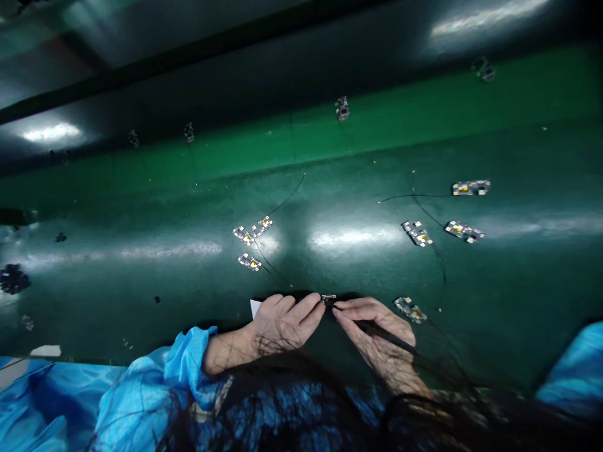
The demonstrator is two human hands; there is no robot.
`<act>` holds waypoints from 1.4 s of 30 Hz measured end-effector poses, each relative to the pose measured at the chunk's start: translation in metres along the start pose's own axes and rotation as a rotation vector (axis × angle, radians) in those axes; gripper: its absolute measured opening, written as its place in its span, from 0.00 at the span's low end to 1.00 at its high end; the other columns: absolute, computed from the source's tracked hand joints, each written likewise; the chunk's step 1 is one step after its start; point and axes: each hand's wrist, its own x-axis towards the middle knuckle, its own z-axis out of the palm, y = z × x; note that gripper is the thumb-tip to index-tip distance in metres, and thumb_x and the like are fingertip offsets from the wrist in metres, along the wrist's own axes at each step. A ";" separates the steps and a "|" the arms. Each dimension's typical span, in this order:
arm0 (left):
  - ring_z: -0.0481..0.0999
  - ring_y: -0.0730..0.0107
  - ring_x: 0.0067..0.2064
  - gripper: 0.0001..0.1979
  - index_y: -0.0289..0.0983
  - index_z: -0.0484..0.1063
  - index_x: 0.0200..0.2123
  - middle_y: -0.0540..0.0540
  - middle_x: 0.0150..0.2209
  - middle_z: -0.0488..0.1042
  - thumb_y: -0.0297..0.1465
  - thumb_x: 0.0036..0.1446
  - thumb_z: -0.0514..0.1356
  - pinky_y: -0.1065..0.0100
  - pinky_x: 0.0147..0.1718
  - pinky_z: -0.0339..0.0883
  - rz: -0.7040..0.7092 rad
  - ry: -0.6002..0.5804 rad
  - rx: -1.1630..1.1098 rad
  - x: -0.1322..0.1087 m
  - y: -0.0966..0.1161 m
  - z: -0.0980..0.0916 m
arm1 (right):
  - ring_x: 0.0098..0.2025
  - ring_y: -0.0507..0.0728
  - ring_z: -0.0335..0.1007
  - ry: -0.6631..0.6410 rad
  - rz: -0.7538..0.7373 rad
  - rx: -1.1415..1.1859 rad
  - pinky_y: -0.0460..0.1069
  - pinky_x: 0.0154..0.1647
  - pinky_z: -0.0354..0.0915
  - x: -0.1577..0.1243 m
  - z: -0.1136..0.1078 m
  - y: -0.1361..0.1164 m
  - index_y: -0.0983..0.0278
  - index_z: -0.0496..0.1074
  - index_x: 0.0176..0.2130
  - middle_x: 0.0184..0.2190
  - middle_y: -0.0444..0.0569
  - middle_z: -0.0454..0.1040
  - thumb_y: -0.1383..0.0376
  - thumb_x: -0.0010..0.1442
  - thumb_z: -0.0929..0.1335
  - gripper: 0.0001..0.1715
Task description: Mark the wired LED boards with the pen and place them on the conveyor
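Risks first, left to right: a small black part (pixel 157 299) lies loose near the left sleeve (pixel 151 383); a sweep of that forearm could knock it away. The left boards (pixel 249 262) lie close together beyond the left hand (pixel 287 323), thin wires trailing from them, so a tug on one might drag its neighbours. Left hand: fingers curled, thumb and forefinger pinched on the held board (pixel 328 298), low at centre between both hands and partly covered by fingertips. Should that pinch loosen, the board could turn and the tool (pixel 386 334) skid across it. Right hand (pixel 377 323): thumb and fingers closed around the tool, tip at the board; contact cannot be told. The near right board (pixel 410 309), just beside this hand, could be bumped; beyond it, crossed wires (pixel 433 195) could snag. Materials, same order: black cluster (pixel 14 279), lumpy, kind unclear; sleeve, shiny creased blue cloth; paper (pixel 255 307), white, pointed corner showing; boards, flat and oblong, dark with bright and yellow patches; tool, slim, dark; bench (pixel 339 201), smooth green, streaked with glare.
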 end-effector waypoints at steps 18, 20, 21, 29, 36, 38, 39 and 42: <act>0.65 0.75 0.30 0.12 0.46 0.79 0.46 0.54 0.50 0.78 0.28 0.61 0.61 0.68 0.28 0.61 -0.013 0.016 0.034 0.002 0.001 -0.003 | 0.33 0.53 0.79 0.006 -0.013 0.025 0.47 0.35 0.76 0.003 -0.002 -0.003 0.57 0.74 0.30 0.32 0.43 0.80 0.69 0.54 0.75 0.08; 0.65 0.75 0.30 0.12 0.46 0.79 0.46 0.55 0.50 0.78 0.28 0.61 0.61 0.68 0.28 0.61 -0.017 0.028 0.040 0.002 0.002 -0.003 | 0.34 0.52 0.79 -0.014 -0.020 0.015 0.47 0.35 0.76 0.003 -0.002 -0.003 0.57 0.74 0.30 0.32 0.43 0.80 0.69 0.54 0.75 0.08; 0.65 0.75 0.30 0.12 0.46 0.79 0.46 0.55 0.50 0.79 0.28 0.61 0.61 0.68 0.28 0.61 -0.022 0.040 0.041 0.003 0.002 -0.003 | 0.34 0.52 0.79 -0.025 -0.023 0.005 0.47 0.35 0.76 0.003 -0.002 -0.003 0.57 0.74 0.30 0.32 0.43 0.80 0.70 0.54 0.75 0.08; 0.67 0.75 0.31 0.12 0.48 0.79 0.47 0.58 0.53 0.78 0.30 0.62 0.61 0.68 0.29 0.62 -0.014 0.017 0.059 -0.003 0.001 0.001 | 0.34 0.54 0.78 -0.002 -0.042 -0.010 0.49 0.33 0.77 -0.002 -0.002 0.001 0.56 0.73 0.32 0.34 0.43 0.79 0.72 0.56 0.73 0.10; 0.79 0.69 0.39 0.18 0.45 0.72 0.58 0.52 0.56 0.76 0.33 0.67 0.55 0.63 0.36 0.72 -0.110 -0.221 -0.079 -0.016 0.005 0.011 | 0.34 0.62 0.77 -0.168 -0.525 -0.668 0.56 0.33 0.79 0.013 -0.008 0.012 0.55 0.78 0.47 0.36 0.49 0.81 0.63 0.58 0.72 0.15; 0.80 0.69 0.39 0.18 0.47 0.73 0.57 0.53 0.53 0.78 0.33 0.67 0.54 0.63 0.33 0.75 -0.143 -0.222 -0.116 -0.015 0.004 0.016 | 0.36 0.64 0.79 -0.195 -0.572 -0.764 0.56 0.30 0.79 0.019 -0.005 0.016 0.55 0.79 0.45 0.37 0.50 0.82 0.60 0.59 0.71 0.13; 0.81 0.70 0.37 0.17 0.49 0.74 0.56 0.54 0.51 0.79 0.34 0.66 0.55 0.64 0.31 0.75 -0.158 -0.212 -0.123 -0.014 0.002 0.019 | 0.36 0.64 0.79 -0.195 -0.603 -0.773 0.56 0.29 0.79 0.021 -0.003 0.017 0.54 0.79 0.45 0.37 0.49 0.82 0.60 0.60 0.70 0.12; 0.82 0.71 0.38 0.16 0.50 0.77 0.52 0.52 0.47 0.81 0.42 0.64 0.57 0.69 0.28 0.77 -0.216 -0.160 -0.116 -0.009 -0.007 0.023 | 0.33 0.62 0.80 -0.108 -0.686 -0.677 0.55 0.26 0.80 0.026 0.003 0.014 0.51 0.77 0.44 0.34 0.44 0.83 0.63 0.62 0.67 0.11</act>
